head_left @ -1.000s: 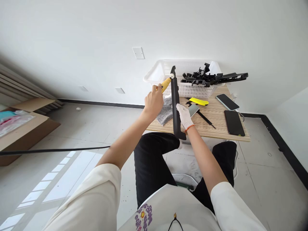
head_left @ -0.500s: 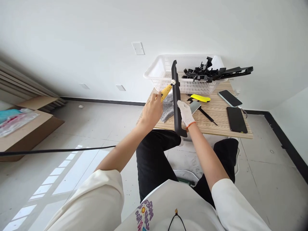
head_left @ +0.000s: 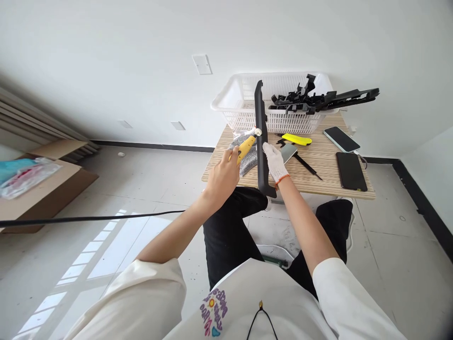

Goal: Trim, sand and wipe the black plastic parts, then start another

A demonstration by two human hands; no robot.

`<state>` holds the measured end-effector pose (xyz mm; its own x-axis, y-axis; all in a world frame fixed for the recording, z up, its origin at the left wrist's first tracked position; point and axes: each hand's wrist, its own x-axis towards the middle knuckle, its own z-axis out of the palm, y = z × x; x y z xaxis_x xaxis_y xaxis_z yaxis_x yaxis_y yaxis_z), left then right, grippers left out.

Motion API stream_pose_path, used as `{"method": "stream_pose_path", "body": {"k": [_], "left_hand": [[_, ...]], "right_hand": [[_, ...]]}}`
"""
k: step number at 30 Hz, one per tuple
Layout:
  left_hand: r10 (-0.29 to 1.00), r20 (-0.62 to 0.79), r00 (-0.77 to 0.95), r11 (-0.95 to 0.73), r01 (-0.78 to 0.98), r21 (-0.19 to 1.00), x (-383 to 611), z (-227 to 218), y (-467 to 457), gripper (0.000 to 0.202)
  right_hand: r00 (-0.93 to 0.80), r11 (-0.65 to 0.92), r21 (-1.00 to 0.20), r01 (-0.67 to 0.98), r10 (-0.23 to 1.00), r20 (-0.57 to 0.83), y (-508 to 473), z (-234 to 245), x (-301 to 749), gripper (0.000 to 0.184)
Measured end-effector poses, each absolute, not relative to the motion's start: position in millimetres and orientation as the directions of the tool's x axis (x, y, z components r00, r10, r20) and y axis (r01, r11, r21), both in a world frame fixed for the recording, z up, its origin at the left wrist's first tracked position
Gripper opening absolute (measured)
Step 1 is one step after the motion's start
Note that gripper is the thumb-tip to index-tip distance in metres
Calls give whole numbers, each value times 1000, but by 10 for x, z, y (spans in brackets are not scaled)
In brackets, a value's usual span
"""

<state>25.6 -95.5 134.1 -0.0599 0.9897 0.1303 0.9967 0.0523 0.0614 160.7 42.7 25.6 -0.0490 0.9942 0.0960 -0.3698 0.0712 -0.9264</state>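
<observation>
My bare left hand (head_left: 223,174) is closed around a yellow-handled tool (head_left: 246,148) with a small round white head. The head meets the left edge of a long black plastic trim piece (head_left: 262,163), near its middle. This piece has bent ends and is held lengthwise, pointing away from me, over the table's front edge. My right hand (head_left: 275,162), in a white knitted glove with an orange cuff, grips the trim piece from its right side below the tool. Most of its fingertips are hidden behind the piece. A grey cloth (head_left: 247,163) lies under the tool.
On the wooden table (head_left: 327,165) stands a white plastic basket (head_left: 244,115) holding black plastic parts (head_left: 307,100), some jutting out right. A yellow-green brush (head_left: 296,139), a black slim tool (head_left: 307,167) and two phones (head_left: 351,171) lie nearby. A black cable (head_left: 106,218) crosses at left near a cardboard box (head_left: 60,198).
The tool's white head has slid a short way down the trim piece's edge, towards me. My right hand keeps its grip. The whole view has shifted slightly.
</observation>
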Motion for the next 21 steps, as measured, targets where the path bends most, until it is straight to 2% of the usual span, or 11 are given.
{"method": "stream_pose_path", "body": {"k": [13, 21], "left_hand": [[995, 100, -8, 12, 999, -39, 272, 1312, -1308, 53], [996, 85, 14, -6, 996, -92, 259, 1253, -1519, 51]], "right_hand": [[-37, 100, -950, -295, 993, 116, 424, 253, 1610, 29], [-48, 106, -931, -349, 990, 131, 434, 260, 1598, 36]]}}
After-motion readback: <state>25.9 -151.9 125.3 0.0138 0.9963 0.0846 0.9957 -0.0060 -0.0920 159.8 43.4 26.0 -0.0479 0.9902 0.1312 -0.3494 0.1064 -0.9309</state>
